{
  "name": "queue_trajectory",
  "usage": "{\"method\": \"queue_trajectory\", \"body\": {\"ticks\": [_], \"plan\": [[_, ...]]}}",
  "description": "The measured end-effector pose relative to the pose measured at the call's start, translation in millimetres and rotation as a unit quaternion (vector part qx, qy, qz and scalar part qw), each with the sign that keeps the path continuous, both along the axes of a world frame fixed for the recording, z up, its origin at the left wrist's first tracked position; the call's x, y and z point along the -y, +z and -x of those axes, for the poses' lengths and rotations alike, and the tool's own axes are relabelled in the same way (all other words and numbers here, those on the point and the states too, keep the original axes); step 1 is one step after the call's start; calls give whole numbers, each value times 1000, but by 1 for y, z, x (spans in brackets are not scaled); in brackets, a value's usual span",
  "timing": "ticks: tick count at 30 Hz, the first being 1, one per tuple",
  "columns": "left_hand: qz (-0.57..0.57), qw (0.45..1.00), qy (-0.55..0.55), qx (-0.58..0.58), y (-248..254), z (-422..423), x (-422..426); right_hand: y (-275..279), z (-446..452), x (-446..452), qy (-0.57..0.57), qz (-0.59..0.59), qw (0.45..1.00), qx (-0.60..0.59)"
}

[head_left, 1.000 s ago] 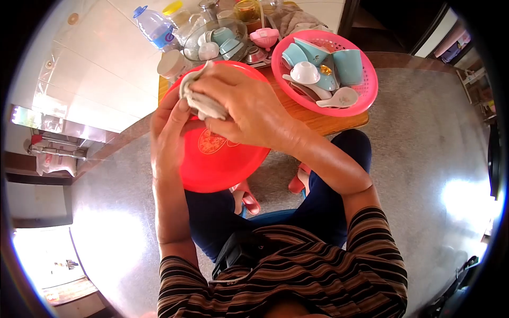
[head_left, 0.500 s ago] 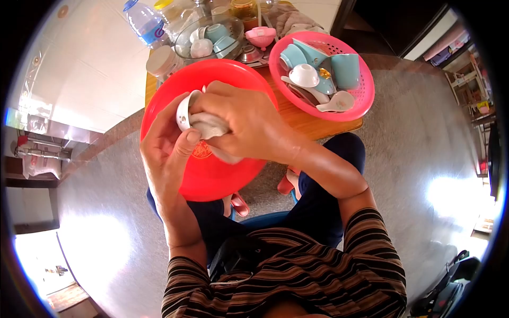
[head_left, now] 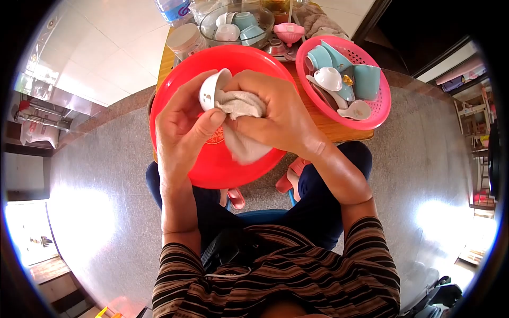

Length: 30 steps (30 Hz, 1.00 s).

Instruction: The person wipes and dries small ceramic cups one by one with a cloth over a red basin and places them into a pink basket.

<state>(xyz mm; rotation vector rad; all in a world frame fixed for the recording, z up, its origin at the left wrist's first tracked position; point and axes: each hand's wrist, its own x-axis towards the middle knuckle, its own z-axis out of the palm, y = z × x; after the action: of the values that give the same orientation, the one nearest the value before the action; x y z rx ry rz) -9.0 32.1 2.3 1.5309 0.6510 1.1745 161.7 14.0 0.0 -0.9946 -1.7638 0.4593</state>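
My left hand [head_left: 183, 124] is closed around a small white cup [head_left: 210, 91] with a printed mark on its side. The cup is tilted, its mouth turned toward my right hand [head_left: 275, 108]. That hand grips a bunched, pale cloth [head_left: 243, 104], which lies against the cup's rim; a loose end hangs down below my fingers. Whether the cloth reaches inside the cup is partly hidden. Both hands are above a large red basin [head_left: 233, 177] with a patterned mark on its bottom.
A pink colander [head_left: 383, 108] on the right holds light-blue dishes, a white cup and white spoons. Behind the basin, a glass bowl [head_left: 212, 42] contains more small cups, with a pink bowl [head_left: 289, 33] beside it. A lidded jar [head_left: 186, 42] stands left on the wooden table [head_left: 350, 135].
The view has shifted, so the table things sit lower right. My right hand and the cloth have drawn back a little from the cup, showing more of its rim.
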Motion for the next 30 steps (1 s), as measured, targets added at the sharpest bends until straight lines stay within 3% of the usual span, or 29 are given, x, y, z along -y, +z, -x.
{"method": "queue_trajectory", "body": {"ticks": [2, 3, 5, 6, 8, 10, 12, 13, 15, 19, 21, 25, 26, 27, 30], "plan": [[11, 999, -33, 30, 0, 0, 0, 0, 0, 0, 131, 105, 966, -197], [19, 999, -44, 27, 0, 1, 0, -1, 2, -2, 131, 105, 966, -198], [46, 997, -53, 17, 2, 2, 1, -5, 5, -4, 0, -36, 991, -126], [46, 997, -52, 18, 1, 3, 1, -4, 5, -3, 0, -36, 991, -125], [-8, 1000, -29, 5, -1, 3, -1, 1, 3, -1, -135, -199, 965, 105], [-23, 1000, -6, -1, -1, 4, -1, 2, 4, 2, -134, -162, 971, 115], [5, 1000, 14, 9, 0, 3, -1, 1, 5, 2, -38, -39, 998, 29], [5, 1000, 14, 9, 0, 3, -1, 0, 5, 2, -39, -39, 998, 29], [12, 999, -31, 38, 0, 2, -2, 0, 5, 1, 95, 55, 984, -140], [39, 996, -71, 29, -3, 4, -3, -1, 5, -2, -5, -50, 996, -75], [3, 999, -33, -5, -1, 2, -1, 2, 4, 0, -103, -161, 978, 80], [-66, 997, 33, -30, -3, 1, -5, -2, 2, -1, -61, -88, 993, 51], [-66, 997, 33, -30, -3, 0, -6, -3, 1, -1, 36, 17, 992, -118], [-72, 995, 61, -41, -2, -2, -5, -3, 0, -1, 132, 122, 942, -282], [-92, 985, 126, -79, -2, -6, -1, 11, -1, 2, 146, 205, 898, -361]]}}
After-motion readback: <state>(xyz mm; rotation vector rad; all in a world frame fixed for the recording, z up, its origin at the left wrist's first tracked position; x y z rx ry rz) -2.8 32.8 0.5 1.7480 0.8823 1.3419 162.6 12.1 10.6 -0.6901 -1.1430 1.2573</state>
